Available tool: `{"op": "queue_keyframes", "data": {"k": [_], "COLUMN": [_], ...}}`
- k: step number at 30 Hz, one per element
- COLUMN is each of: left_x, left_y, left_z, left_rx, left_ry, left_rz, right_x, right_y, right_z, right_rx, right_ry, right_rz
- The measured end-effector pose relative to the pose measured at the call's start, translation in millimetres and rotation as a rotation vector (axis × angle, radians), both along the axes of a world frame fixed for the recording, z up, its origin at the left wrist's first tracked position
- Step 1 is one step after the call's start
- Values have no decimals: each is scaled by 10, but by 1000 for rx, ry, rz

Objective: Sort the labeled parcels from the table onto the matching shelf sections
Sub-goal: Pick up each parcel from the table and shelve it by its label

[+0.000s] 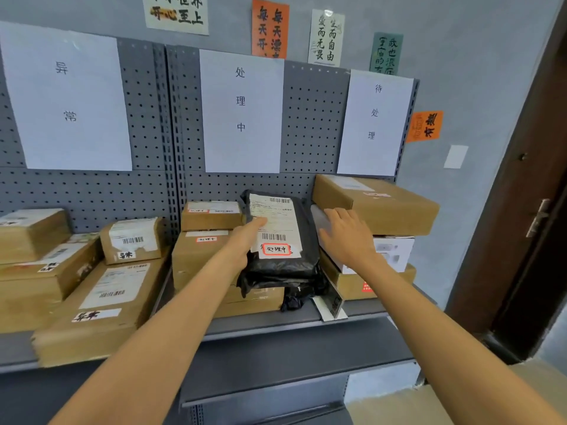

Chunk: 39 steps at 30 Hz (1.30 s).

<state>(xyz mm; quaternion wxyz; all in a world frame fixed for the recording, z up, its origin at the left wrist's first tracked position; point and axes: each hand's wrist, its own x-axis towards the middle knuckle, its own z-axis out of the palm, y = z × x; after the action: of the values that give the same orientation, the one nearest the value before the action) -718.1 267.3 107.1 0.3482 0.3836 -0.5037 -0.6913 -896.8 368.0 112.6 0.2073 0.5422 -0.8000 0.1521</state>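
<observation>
A black plastic parcel (288, 265) with a white shipping label and a red-framed tag leans upright in the middle shelf section, resting on cardboard boxes (199, 256). My left hand (250, 233) grips its left edge, thumb on the label. My right hand (346, 234) is spread flat with fingers apart against the white box (392, 250) just right of the parcel. Above hang three white section signs: left (67, 96), middle (241, 111) and right (376, 124).
The left section holds several brown boxes (101, 302) with handwritten tags. The right section stacks a brown box (374, 204) over the white one and another brown box. The grey shelf edge (276, 325) runs in front; a dark door (527, 210) stands at right.
</observation>
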Motion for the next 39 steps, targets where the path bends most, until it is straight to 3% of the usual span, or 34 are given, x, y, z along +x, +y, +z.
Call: {"op": "queue_keyframes", "data": {"k": [17,25,39], "left_x": [195,632,798], "left_y": [-314,-839,-1550], "left_z": [201,288,227], "left_rx": [-51,-61,-26], "left_ry": [-24,-29,-147], "left_rz": [94,240,314], "right_x": [27,432,581], "right_y": [-408,-1042,-1886], "right_z": [44,-106,-403], "right_rx": [2,90,200], "right_ry": [-61,-95,-210], "right_rz": [86,156,129]}}
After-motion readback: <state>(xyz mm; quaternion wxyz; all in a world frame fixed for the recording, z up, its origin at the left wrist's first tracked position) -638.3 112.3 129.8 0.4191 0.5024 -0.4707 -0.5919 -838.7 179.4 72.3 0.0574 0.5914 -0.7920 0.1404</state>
